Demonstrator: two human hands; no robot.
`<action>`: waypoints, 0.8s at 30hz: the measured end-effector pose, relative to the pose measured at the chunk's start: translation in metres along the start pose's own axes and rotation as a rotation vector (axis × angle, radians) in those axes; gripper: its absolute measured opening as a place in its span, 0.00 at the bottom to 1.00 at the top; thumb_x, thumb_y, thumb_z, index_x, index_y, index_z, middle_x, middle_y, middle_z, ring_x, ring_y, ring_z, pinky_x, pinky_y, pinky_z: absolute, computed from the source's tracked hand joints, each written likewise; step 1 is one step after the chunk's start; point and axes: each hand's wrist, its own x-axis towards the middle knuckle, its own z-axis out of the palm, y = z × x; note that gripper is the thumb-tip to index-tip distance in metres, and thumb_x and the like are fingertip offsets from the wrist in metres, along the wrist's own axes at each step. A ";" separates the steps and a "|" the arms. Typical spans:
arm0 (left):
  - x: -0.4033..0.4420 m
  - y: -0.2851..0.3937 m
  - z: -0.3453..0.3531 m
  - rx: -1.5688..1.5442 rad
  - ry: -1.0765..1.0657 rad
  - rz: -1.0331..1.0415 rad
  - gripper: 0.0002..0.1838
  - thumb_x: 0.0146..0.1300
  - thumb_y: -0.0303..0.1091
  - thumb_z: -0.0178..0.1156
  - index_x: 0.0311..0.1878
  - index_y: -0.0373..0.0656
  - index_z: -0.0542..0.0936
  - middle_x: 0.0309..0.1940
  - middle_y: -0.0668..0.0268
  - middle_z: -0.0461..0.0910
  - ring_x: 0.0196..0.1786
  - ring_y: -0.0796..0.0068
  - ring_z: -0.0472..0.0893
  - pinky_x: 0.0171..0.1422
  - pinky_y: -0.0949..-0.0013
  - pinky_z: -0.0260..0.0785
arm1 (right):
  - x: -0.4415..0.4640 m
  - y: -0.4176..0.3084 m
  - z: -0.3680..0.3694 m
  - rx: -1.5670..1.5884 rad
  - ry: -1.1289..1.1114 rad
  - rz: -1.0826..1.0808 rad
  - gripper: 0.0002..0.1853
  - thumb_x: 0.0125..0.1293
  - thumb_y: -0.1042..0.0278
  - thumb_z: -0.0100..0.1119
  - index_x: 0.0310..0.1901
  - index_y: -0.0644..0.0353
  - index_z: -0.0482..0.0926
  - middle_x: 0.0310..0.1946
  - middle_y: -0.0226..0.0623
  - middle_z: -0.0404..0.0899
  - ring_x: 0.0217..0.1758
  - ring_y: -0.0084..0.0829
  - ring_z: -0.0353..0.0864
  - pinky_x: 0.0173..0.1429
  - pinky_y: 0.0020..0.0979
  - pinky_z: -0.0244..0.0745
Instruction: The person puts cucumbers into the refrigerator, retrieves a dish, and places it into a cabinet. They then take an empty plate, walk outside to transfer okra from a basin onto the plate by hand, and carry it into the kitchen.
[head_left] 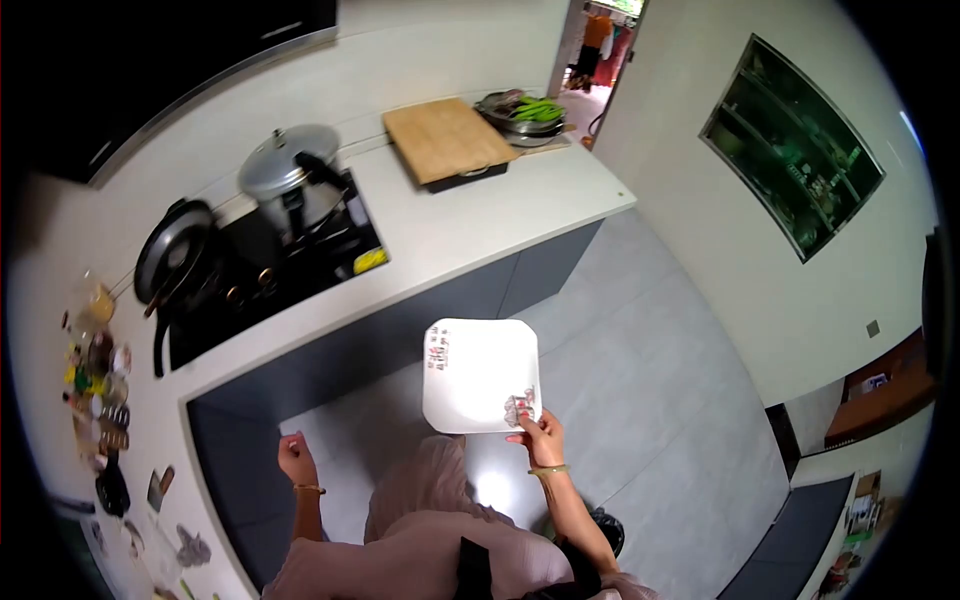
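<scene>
In my right hand [541,440] is a white squarish plate [475,375] with rounded corners. Printed dark and red decorations mark two of its corners. My thumb lies over the near right corner and the fingers go underneath. The plate is held out above the floor, in front of my body, and nothing lies on it. My left hand [295,460] hangs low on the left, near the grey cabinet fronts. Its fingers are curled in, and no object shows in it.
A pressure cooker [290,175] and a pan [175,255] stand on the black stove [275,300]. Farther along the white counter [440,225] are a wooden board [447,138] and a bowl of green vegetables [535,110]. Several condiment jars [100,350] line the left side. A dark bin [607,530] stands beside me.
</scene>
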 end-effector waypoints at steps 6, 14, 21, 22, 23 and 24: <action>0.031 0.098 0.273 -0.073 -0.332 0.061 0.08 0.57 0.35 0.55 0.26 0.41 0.75 0.18 0.65 0.75 0.20 0.77 0.71 0.25 0.74 0.63 | 0.084 -0.089 -0.087 -0.029 0.258 -0.096 0.10 0.56 0.77 0.49 0.40 0.70 0.71 0.30 0.38 0.75 0.27 0.27 0.76 0.26 0.26 0.79; -0.100 0.366 0.543 -0.472 -1.313 0.174 0.17 0.66 0.39 0.40 0.32 0.39 0.75 0.14 0.73 0.66 0.14 0.87 0.63 0.18 0.82 0.55 | 0.137 -0.151 -0.228 0.192 0.665 -0.270 0.08 0.58 0.72 0.50 0.37 0.68 0.72 0.29 0.35 0.74 0.26 0.25 0.75 0.25 0.26 0.76; -0.190 0.428 0.660 -0.404 -1.767 -0.165 0.22 0.64 0.49 0.43 0.49 0.39 0.71 0.36 0.67 0.76 0.35 0.81 0.76 0.35 0.77 0.69 | 0.222 -0.230 -0.334 0.228 0.676 -0.332 0.09 0.59 0.73 0.49 0.38 0.69 0.73 0.27 0.36 0.75 0.23 0.26 0.74 0.23 0.26 0.75; -0.194 0.433 0.677 -0.357 -1.807 -0.214 0.23 0.63 0.49 0.44 0.51 0.39 0.69 0.38 0.67 0.76 0.37 0.80 0.76 0.36 0.76 0.70 | 0.244 -0.251 -0.349 0.190 0.626 -0.297 0.09 0.59 0.73 0.48 0.38 0.70 0.73 0.28 0.38 0.76 0.25 0.27 0.76 0.23 0.26 0.76; -0.198 0.445 0.687 -0.409 -1.798 -0.179 0.21 0.63 0.45 0.46 0.50 0.38 0.69 0.37 0.67 0.75 0.38 0.83 0.75 0.37 0.78 0.68 | 0.267 -0.262 -0.359 0.175 0.584 -0.285 0.10 0.59 0.74 0.48 0.39 0.70 0.73 0.30 0.39 0.76 0.27 0.27 0.77 0.24 0.25 0.77; -0.192 0.452 0.701 -0.321 -1.779 0.085 0.17 0.62 0.39 0.48 0.49 0.36 0.70 0.36 0.68 0.75 0.37 0.85 0.72 0.38 0.80 0.65 | 0.291 -0.273 -0.366 0.149 0.541 -0.267 0.10 0.59 0.74 0.48 0.40 0.70 0.73 0.31 0.39 0.76 0.28 0.27 0.77 0.24 0.25 0.77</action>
